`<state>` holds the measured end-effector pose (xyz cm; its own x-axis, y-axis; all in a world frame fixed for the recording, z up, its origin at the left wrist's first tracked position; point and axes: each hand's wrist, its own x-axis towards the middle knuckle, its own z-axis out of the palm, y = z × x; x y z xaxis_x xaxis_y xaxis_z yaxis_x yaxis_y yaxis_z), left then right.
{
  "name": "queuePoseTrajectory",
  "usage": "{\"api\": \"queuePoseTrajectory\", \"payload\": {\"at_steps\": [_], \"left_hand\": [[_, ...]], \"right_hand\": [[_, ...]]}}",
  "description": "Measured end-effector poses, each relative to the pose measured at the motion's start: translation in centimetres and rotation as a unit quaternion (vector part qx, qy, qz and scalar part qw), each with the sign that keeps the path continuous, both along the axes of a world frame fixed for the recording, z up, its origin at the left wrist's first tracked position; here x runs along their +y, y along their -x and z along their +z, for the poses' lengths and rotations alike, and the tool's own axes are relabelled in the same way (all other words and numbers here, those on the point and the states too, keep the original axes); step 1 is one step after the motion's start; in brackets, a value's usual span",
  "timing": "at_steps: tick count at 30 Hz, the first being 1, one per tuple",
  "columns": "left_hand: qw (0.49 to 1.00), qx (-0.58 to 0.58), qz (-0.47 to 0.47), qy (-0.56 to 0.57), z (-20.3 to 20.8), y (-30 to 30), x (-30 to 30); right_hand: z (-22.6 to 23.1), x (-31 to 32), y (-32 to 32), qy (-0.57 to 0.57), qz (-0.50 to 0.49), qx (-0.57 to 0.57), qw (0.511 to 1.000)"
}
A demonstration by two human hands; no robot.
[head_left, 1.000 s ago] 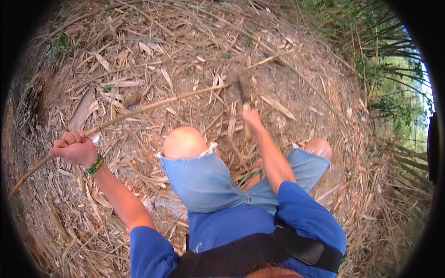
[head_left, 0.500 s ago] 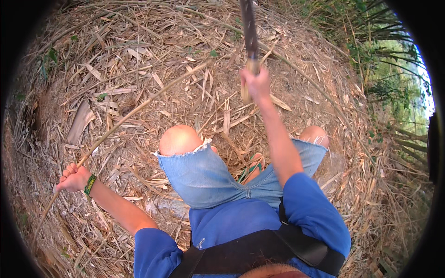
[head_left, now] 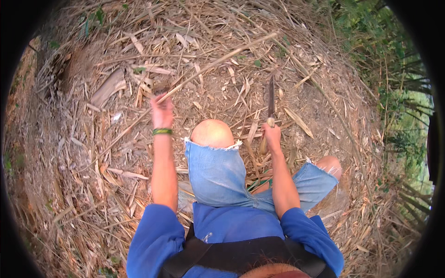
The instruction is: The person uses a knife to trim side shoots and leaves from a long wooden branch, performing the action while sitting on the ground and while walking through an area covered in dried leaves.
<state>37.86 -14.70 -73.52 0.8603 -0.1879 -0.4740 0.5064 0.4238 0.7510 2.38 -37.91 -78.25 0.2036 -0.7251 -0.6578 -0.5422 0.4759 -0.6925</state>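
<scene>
My left hand (head_left: pixel 162 112), a green and yellow band on its wrist, is slightly smeared by motion. It is closed around a long, thin tan stick (head_left: pixel 218 61) that looks like bamboo. The stick slants from the lower left up to the far middle, its tip pointing away to the right. In my right hand (head_left: pixel 272 135) is a machete (head_left: pixel 271 98), gripped by its pale wooden handle. Its dark blade points away from me, low over the littered ground, to the right of my raised left knee. Blade and stick are apart.
Dry leaves and bamboo husks (head_left: pixel 299 121) cover the ground. A broad curved husk (head_left: pixel 109 88) lies beyond my left hand. Another long thin pole (head_left: pixel 324 95) runs across the ground at the right. Green plants (head_left: pixel 403 83) grow along the right edge.
My left hand has come inward and away from me, now nearer the stick's far tip; the stick has shifted right. My right hand has lowered the machete toward me.
</scene>
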Motion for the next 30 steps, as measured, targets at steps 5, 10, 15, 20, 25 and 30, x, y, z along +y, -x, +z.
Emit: {"api": "queuePoseTrajectory", "payload": {"at_steps": [5,10,15,20,25,30], "left_hand": [[0.948,0.236,-0.208,-0.039,-7.0,7.8,-3.4],[0.957,0.142,-0.134,-0.212,-5.6,13.0,4.7],[0.954,0.2,0.104,-0.197,-8.3,12.4,18.0],[0.951,0.2,0.235,0.006,-10.0,5.1,16.8],[0.946,0.035,0.323,0.005,-4.4,-1.2,7.4],[0.957,-0.128,0.25,-0.075,3.3,-2.3,-1.0]], "right_hand": [[0.9,-2.2,-0.7,0.044,0.027,-0.016,0.999],[0.2,-1.5,1.1,0.017,0.023,-0.031,0.999],[-2.9,0.0,1.6,0.019,0.049,-0.018,0.998],[-0.6,0.8,-0.8,0.048,0.09,-0.067,0.993],[2.7,-0.9,-2.8,0.102,0.088,-0.094,0.986],[1.2,-2.0,-2.0,0.118,0.152,0.01,0.981]]}}
